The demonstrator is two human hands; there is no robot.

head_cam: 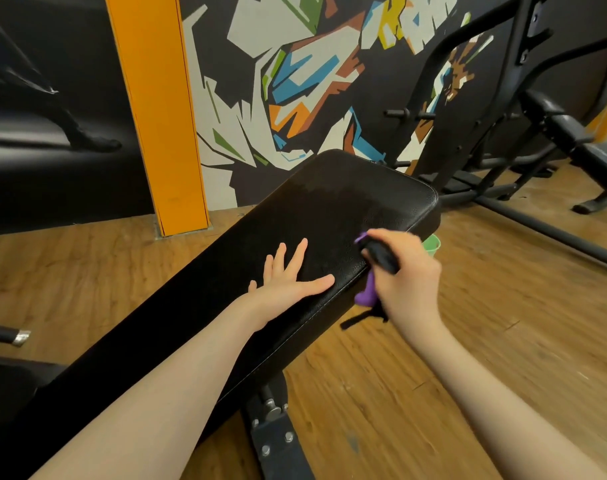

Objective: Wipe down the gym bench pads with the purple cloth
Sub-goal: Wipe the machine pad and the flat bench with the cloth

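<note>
Left hand (288,282) flat on the black bench (330,209) pad, fingers straight and spread, holding nothing. Right hand (404,271) curled at the pad's right edge around a dark object, unclear what, with the purple cloth (366,296) bunched beneath. Cloth probably light, soft, limp: best gripped wadded in the palm. Pad looks firm, faintly textured.

A long black padded bench (295,216) is seen slanting across a wooden floor (433,358), carried on a dark metal frame (274,434) with bolts. A left hand (288,282) is laid flat on the pad, fingers spread. A purple cloth (368,292) is pressed against the pad's right edge, apparently touching it; that spot is blurred.
</note>
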